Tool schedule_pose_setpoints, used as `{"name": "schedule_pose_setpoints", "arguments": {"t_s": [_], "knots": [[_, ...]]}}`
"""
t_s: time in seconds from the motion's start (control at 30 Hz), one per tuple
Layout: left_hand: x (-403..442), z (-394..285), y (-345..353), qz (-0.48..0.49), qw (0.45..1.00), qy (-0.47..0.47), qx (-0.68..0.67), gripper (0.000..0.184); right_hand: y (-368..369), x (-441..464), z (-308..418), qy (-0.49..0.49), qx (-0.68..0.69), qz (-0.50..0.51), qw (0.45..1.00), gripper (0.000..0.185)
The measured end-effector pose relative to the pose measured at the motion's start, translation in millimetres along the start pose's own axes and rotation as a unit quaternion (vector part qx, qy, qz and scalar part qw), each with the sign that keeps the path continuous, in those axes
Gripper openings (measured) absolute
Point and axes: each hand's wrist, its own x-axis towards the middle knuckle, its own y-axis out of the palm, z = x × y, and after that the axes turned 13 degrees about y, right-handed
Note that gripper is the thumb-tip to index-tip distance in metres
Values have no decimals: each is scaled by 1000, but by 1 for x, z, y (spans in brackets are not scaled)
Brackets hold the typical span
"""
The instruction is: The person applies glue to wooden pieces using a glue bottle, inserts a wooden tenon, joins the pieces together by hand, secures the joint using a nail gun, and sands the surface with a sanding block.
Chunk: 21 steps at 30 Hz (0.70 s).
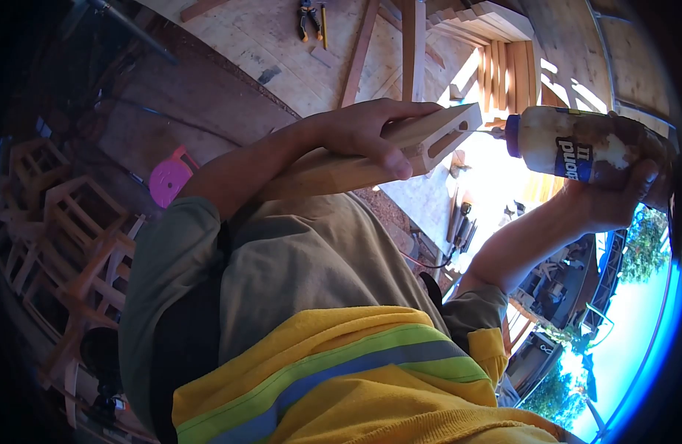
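Working beside a plywood surface (282, 48), with slatted wooden frames (86, 211) and a pink plastic stool (169, 181) lying off to the left and stacked timber pieces (515, 70) at the upper right. Wearing a khaki shirt (304, 251) and a yellow garment (319, 325) with a reflective band. Gripping a mortised timber (319, 170) in front of the chest with the left hand (359, 137), clamping the fingers over its far side and the thumb against its near face. Tipping a glue bottle (541, 140), marked "bond II," sideways in the right hand (618, 189), wrapping the fingers around its body. Pointing the thin nozzle (495, 133) at the slot (446, 140) in the timber's end, with contact too small to tell. Working with pliers (309, 21) lying on the plywood beyond.
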Motion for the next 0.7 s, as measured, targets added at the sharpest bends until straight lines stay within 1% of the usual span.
{"name": "schedule_pose_setpoints", "arguments": {"t_s": [0.1, 0.13, 0.2, 0.23, 0.3, 0.37, 0.47, 0.6, 0.67, 0.7], "knots": [[-1, 1, 0, 4, 1000, -9, 11, 123, -1, 5, 2, -33, -21, -5, 999, 33], [-1, 0, 1, 1, 1000, -6, 3, 123, -22, 15, 5, -4, -32, 21, 999, 34], [-1, 0, 1, -1, 1000, -3, -4, 122, -25, 15, 5, 25, -43, 48, 998, 34], [-2, 1, 1, 1, 1000, -6, 5, 122, -7, 7, 1, -16, -48, 25, 998, 34], [-2, 2, 1, 3, 1000, -8, 14, 122, 13, -2, -1, -55, -55, 4, 997, 35], [-1, 4, 1, 7, 1000, 0, -5, 122, 25, -5, 0, -48, -34, -38, 998, 34], [-1, 8, 0, 9, 1000, -3, 4, 122, 36, -9, 1, -38, -2, -100, 994, 32], [-2, 6, 1, 6, 1000, -3, -12, 122, 38, -13, 2, -36, 4, -109, 993, 29], [-3, 9, -1, 8, 1000, -14, 2, 122, 34, -11, 4, -35, -4, -57, 998, 29], [-3, 8, 0, 8, 1000, -14, 2, 122, 34, -12, 4, -35, -4, -57, 998, 29]]}}
